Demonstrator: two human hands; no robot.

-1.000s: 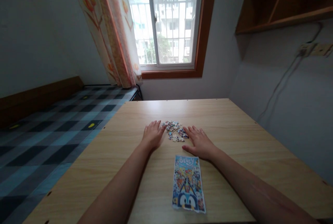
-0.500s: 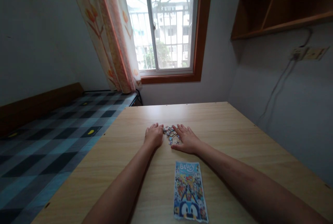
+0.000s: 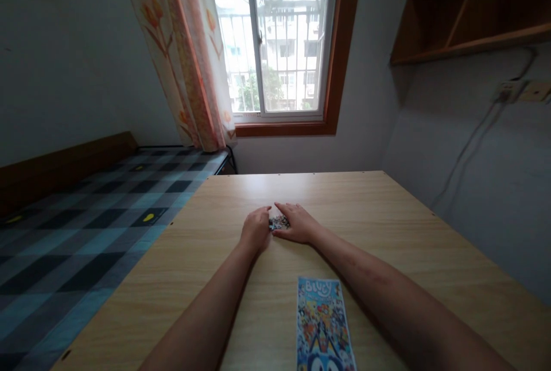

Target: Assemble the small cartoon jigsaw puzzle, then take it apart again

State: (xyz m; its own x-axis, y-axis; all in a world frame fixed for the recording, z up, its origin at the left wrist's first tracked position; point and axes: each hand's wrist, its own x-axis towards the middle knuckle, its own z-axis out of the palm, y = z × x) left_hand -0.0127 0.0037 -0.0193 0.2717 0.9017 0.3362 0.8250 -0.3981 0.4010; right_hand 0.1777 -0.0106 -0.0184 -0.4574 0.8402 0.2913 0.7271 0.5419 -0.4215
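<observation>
A small heap of jigsaw puzzle pieces (image 3: 279,222) lies on the wooden table between my two hands. My left hand (image 3: 257,227) rests on edge against the heap's left side, its fingers stretched forward. From the right, my right hand (image 3: 297,223) curves round the heap, thumb and fingers spread apart. Both hands are open and appear to touch the outer pieces, gripping none. Part of the heap is hidden by the hands. Nearer to me, a colourful printed "Bluey" picture sheet (image 3: 323,319) lies flat between my forearms, cut off by the bottom of the view.
The light wooden table (image 3: 379,210) reaches toward the window (image 3: 286,43). A bed with a checked cover (image 3: 86,233) stands along the left, beside a floral curtain (image 3: 189,61). On the right wall are a wooden shelf (image 3: 451,49) and a socket with a cable (image 3: 510,91).
My right hand has moved left, pushing the puzzle pieces into a tighter heap against my left hand. The view has shifted slightly, so the picture sheet sits lower and further right.
</observation>
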